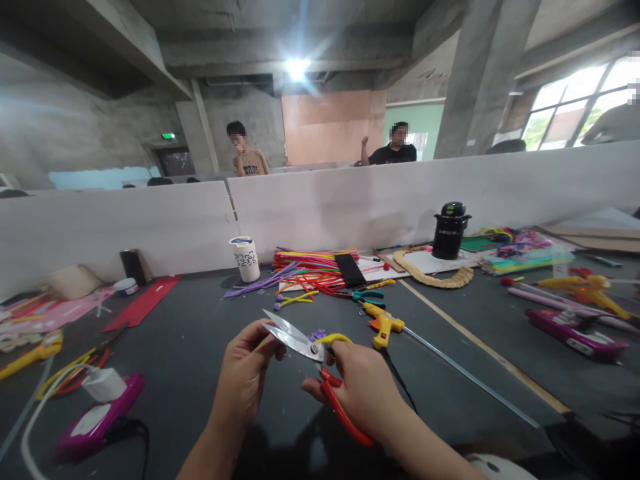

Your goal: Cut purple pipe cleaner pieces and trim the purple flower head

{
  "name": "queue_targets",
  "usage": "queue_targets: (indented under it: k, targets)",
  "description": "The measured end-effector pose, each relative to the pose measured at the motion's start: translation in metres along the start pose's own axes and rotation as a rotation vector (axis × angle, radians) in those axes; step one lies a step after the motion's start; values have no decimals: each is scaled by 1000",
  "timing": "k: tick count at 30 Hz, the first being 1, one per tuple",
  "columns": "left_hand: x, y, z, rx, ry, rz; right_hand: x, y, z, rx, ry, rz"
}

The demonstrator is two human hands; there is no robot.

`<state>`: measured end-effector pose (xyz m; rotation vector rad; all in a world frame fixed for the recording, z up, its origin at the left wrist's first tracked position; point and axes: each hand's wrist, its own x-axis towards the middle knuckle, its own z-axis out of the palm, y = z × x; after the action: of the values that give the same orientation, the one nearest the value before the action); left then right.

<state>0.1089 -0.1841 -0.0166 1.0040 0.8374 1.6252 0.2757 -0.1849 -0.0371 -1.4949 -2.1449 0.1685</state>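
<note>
My right hand [367, 383] is wrapped round the handles of a pair of scissors [295, 341], one handle yellow and one red. The metal blades are parted and point left, toward my other hand. My left hand [249, 363] is closed in a pinch right by the blades; what its fingertips hold, if anything, is hidden. Just beyond the scissors is a small purple fuzzy piece [318, 335], partly covered by the scissors. A yellow glue gun [386, 325] with a long clear glue stick [465, 373] lies on the table to the right of my hands.
Bundles of coloured pipe cleaners [315, 267], a black phone [350, 269] and teal-handled pliers [367, 295] lie ahead. A white cup [245, 259] and a black bottle [448, 231] stand near the partition [320, 210]. Purple power strips [103, 413] flank both sides. Two people are beyond.
</note>
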Motion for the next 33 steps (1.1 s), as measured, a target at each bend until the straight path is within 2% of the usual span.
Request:
queue_targets:
  k: [9,33]
  targets:
    - [-2,-1,0,23,56,24,-1,-2,2,-53,14,16]
    - [-3,0,0,39,32,35,-1,-5,3,-65,7,19]
